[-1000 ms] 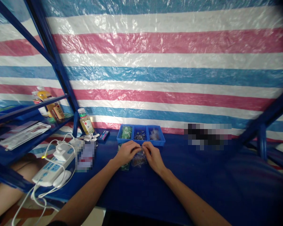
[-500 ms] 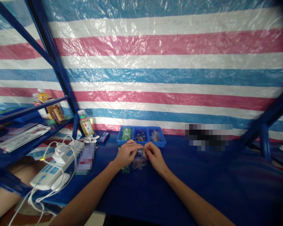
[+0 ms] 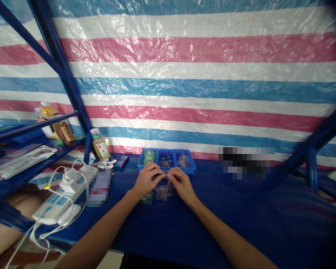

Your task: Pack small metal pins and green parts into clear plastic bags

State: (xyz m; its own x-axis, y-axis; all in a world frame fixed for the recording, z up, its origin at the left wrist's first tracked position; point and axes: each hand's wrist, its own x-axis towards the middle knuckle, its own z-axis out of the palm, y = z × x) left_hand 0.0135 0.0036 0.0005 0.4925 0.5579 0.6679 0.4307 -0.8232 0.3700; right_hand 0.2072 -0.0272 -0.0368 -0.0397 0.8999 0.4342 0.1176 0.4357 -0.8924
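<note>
My left hand (image 3: pixel 148 179) and my right hand (image 3: pixel 181 184) meet at the fingertips over the table, just in front of a blue three-part tray (image 3: pixel 165 169). Both are closed in a pinch, and whatever they hold is too small to make out. In the tray lie green packets (image 3: pixel 149 157) on the left, dark metal pieces (image 3: pixel 165 161) in the middle and clear bags (image 3: pixel 183 161) on the right. Below my fingertips lies a clear bag with brownish contents (image 3: pixel 164 192). A green packet (image 3: pixel 147 198) is beside it, partly under my left hand.
On the left stand a bottle (image 3: pixel 101 145) and a small dark blue box (image 3: pixel 121 162). A white power strip (image 3: pixel 58 201) with cables lies nearer. A blurred dark object (image 3: pixel 246 162) is at the back right. Blue frame bars (image 3: pixel 319 144) rise at both sides.
My fingertips have come together over the clear bag, which now shows more fully below them. The view has shifted slightly.
</note>
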